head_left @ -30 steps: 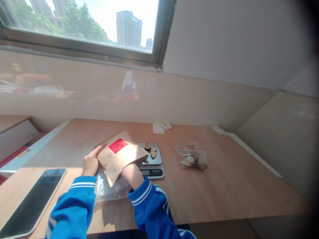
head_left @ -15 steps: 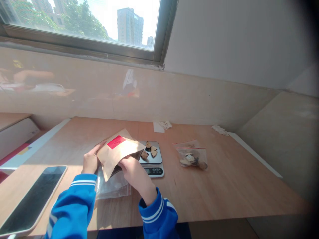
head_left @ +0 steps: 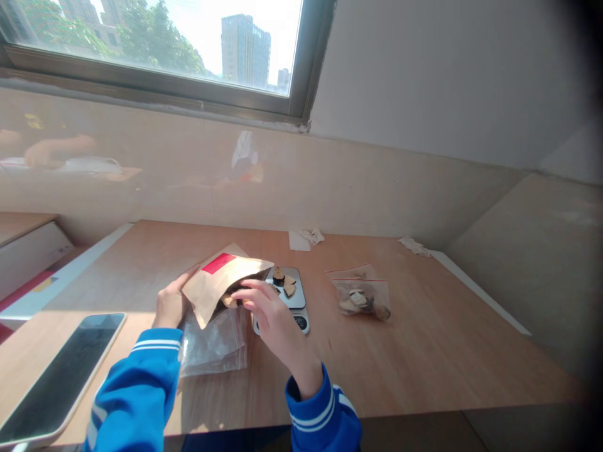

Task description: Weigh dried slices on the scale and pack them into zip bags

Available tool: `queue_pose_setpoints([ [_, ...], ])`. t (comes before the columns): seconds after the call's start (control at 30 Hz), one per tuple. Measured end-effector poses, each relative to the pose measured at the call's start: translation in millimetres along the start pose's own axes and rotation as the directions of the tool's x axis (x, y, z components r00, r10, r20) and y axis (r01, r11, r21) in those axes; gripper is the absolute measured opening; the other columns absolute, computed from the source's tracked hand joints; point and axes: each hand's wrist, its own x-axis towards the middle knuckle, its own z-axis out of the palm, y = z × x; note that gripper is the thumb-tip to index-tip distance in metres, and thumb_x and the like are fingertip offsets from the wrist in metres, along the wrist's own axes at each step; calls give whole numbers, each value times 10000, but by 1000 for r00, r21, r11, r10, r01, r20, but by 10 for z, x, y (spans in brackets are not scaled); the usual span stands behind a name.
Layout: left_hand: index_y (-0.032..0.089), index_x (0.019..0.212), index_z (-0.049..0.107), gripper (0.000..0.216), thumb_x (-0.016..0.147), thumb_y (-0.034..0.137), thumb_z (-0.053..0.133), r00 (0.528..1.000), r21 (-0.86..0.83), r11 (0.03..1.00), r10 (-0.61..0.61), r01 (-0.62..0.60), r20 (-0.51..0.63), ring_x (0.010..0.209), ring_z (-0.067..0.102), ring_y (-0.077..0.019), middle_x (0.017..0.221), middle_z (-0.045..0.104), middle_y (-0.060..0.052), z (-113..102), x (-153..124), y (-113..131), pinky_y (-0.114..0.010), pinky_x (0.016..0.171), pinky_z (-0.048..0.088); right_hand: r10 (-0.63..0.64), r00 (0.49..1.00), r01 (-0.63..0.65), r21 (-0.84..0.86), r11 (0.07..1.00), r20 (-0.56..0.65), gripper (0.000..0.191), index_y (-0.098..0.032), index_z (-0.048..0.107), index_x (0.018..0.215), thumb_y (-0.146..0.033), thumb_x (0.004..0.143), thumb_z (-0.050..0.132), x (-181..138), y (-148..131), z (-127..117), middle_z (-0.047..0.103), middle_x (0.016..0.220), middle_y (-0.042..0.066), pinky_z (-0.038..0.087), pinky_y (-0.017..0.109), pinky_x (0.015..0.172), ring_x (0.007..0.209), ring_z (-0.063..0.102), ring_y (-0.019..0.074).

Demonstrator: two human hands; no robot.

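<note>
My left hand (head_left: pixel 169 302) grips the back side of a brown paper bag (head_left: pixel 214 285) with a red label, holding it tilted with its mouth towards the right. At that mouth, my right hand (head_left: pixel 273 317) has its thumb and fingers closed on a pale brown dried slice (head_left: pixel 230 299), partly covered by the fingers. Just behind the right hand is a small digital kitchen scale (head_left: pixel 296 298). Several dried slices (head_left: pixel 289 286) with dark edges lie on its plate. Part of the scale's display is hidden by the hand.
Clear zip bags (head_left: pixel 217 351) lie under the paper bag. A filled zip bag (head_left: pixel 362 298) of dried slices rests right of the scale. A phone (head_left: pixel 66 373) lies at the left front. Crumpled tissue (head_left: pixel 311 237) sits by the wall.
My right hand has come out of the paper bag, moving right with a slice between its fingers. The bag's mouth gapes wider; my left hand has barely moved.
</note>
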Motion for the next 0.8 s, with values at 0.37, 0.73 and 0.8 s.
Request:
queue_pose_setpoints([
  [0.37, 222, 1299, 576, 499, 823, 175, 433, 1000, 52, 998, 24, -23, -15, 1100, 615, -241, 1193, 667, -92, -20, -11, 17, -323, 938, 473, 122, 954, -84, 146, 986, -274, 223, -234, 646, 1037, -269, 956, 442, -342, 484, -313, 651, 1116, 79, 480, 370, 968, 1108, 590, 198],
  [0.73, 166, 1257, 603, 550, 725, 128, 465, 1000, 153, 988, -14, 14, -2, 986, 660, -255, 1075, 710, -102, -13, 47, -39, -296, 863, 496, 71, 940, -119, -126, 985, -334, 305, -214, 653, 1114, -206, 941, 402, -430, 1088, -140, 662, 1146, 96, 473, 384, 957, 1107, 596, 205],
  [0.8, 174, 1248, 606, 528, 739, 144, 470, 1000, 153, 988, -14, 13, 3, 979, 661, -244, 1081, 710, -96, -16, 44, -36, -278, 852, 494, 77, 946, -139, -180, 974, -316, 330, -227, 636, 1169, -202, 944, 396, -453, 1052, -164, 671, 1153, 89, 469, 407, 944, 1072, 608, 213],
])
